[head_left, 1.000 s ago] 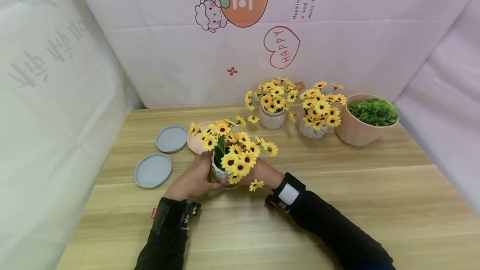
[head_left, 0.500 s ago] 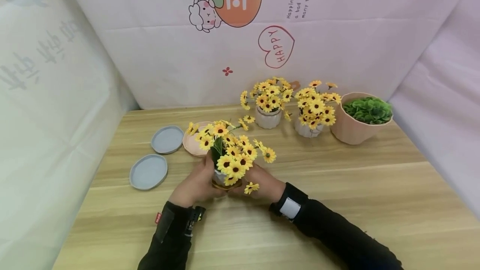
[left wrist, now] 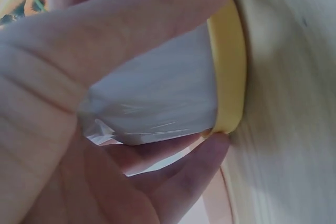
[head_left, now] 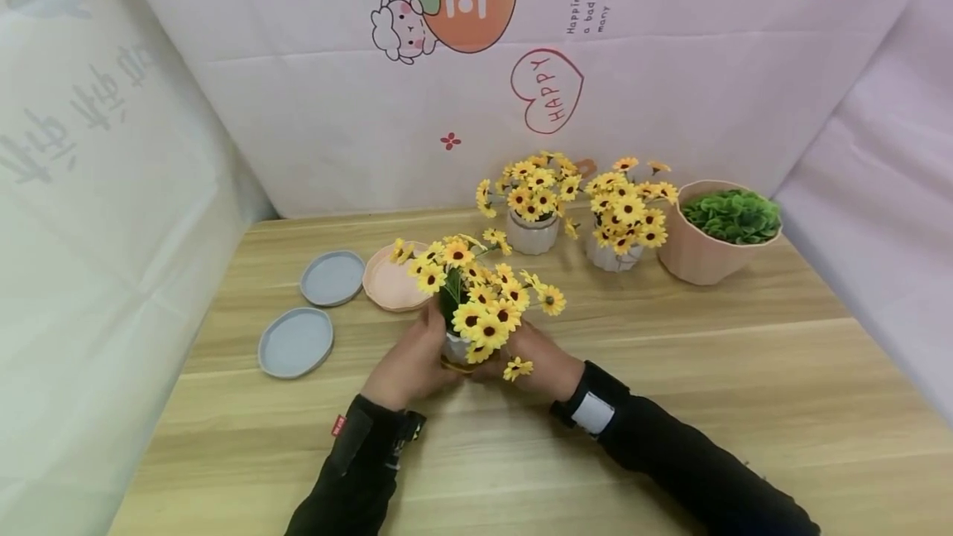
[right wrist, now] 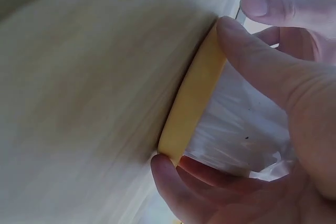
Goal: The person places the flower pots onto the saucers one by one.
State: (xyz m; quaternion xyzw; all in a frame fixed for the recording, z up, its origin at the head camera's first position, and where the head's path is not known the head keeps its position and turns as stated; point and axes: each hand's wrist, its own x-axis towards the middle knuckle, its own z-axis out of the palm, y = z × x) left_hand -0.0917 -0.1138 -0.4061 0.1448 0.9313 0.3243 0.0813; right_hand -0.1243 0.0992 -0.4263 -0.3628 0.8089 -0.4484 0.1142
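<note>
A white flowerpot [head_left: 457, 347] of yellow artificial daisies [head_left: 487, 317] stands near the table's middle, a shallow yellow saucer [left wrist: 230, 66] at its base. My left hand [head_left: 413, 366] holds it from the left: in the left wrist view the thumb and fingers reach along the pot, tips on the saucer's rim. From the right my right hand [head_left: 536, 362] grips it. The right wrist view shows its thumb and fingertips at the yellow rim, against the wooden tabletop. Clear wrap covers the pot. Blossoms hide part of both hands in the head view.
Two grey-blue saucers [head_left: 332, 278] and a pink saucer [head_left: 395, 281] lie to the left. At the back right stand two white pots of yellow daisies [head_left: 532, 234] and a larger pink pot [head_left: 700, 251] with green foliage. Fabric walls border the wooden table [head_left: 670, 346].
Both hands and the potted daisies have shifted a little to the right, uncovering more of the pink saucer. The head view has turned slightly. Other pots and saucers stay in place.
</note>
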